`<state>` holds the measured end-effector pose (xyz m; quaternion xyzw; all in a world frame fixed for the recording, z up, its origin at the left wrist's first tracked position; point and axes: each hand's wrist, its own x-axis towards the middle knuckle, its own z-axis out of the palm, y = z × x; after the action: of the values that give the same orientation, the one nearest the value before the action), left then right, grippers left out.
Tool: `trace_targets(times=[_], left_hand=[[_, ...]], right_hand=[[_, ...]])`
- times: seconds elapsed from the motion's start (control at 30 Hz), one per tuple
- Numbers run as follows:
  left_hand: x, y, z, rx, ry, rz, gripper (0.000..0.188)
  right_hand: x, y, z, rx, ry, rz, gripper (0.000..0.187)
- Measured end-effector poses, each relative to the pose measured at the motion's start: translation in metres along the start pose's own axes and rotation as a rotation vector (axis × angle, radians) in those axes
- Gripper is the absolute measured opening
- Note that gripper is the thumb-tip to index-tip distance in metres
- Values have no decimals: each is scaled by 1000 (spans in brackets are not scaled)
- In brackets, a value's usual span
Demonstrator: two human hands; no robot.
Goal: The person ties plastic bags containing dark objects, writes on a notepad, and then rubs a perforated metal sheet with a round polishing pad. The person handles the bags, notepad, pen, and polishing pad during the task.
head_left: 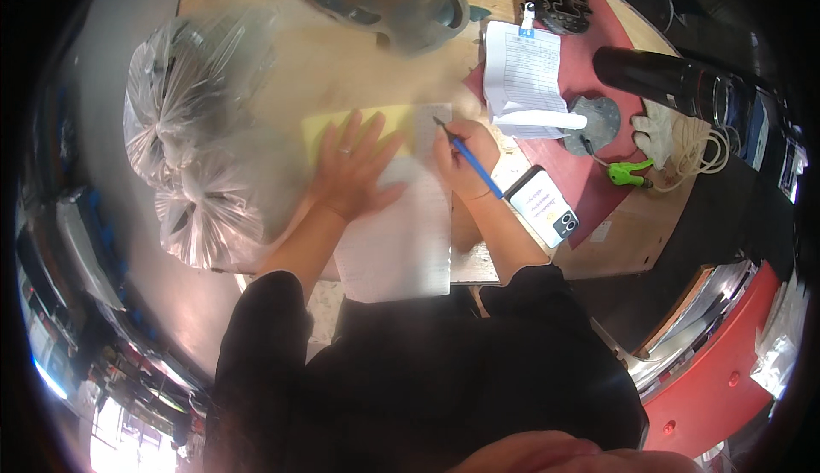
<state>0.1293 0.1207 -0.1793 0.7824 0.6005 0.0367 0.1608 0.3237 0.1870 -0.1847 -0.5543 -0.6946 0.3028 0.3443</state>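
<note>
Plastic bags (162, 119), translucent and knotted, crowd the table (367, 76) at left; their contents are unclear. A phone (538, 204) lies just beside the right hand (465, 161), which grips a blue pen (477, 167) over white paper (397, 238). The left hand (354, 166) spreads flat across that paper and a yellow sheet (317, 136). Clipped papers (519, 63) and a dark bottle (641, 75) lie beyond.

Plastic bags (158, 127), black bottle (649, 74), phone (545, 206)

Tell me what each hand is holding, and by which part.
The right hand holds the blue pen near its writing end. The left hand holds nothing; it lies spread on the paper.
</note>
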Motion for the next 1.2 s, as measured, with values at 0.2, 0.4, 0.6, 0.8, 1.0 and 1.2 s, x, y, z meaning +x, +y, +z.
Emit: trace_targets(times=[0.2, 0.4, 0.6, 0.8, 1.0, 1.2], left_hand=[[-2, -1, 0, 2, 7, 4, 81], [-2, -2, 2, -10, 45, 12, 81], [-2, -2, 2, -3, 25, 9, 83], [-1, -1, 3, 8, 28, 12, 84], [-1, -2, 3, 7, 43, 20, 83], [-1, -2, 3, 1, 47, 24, 83]], right_hand=[[4, 1, 2, -25, 88, -284, 17], [-3, 7, 8, 24, 102, -146, 17], [-3, 5, 8, -12, 96, -118, 13], [-4, 8, 9, -7, 35, -39, 12], [-5, 12, 9, -40, 11, -114, 25], [-3, 6, 9, -22, 38, -79, 15]])
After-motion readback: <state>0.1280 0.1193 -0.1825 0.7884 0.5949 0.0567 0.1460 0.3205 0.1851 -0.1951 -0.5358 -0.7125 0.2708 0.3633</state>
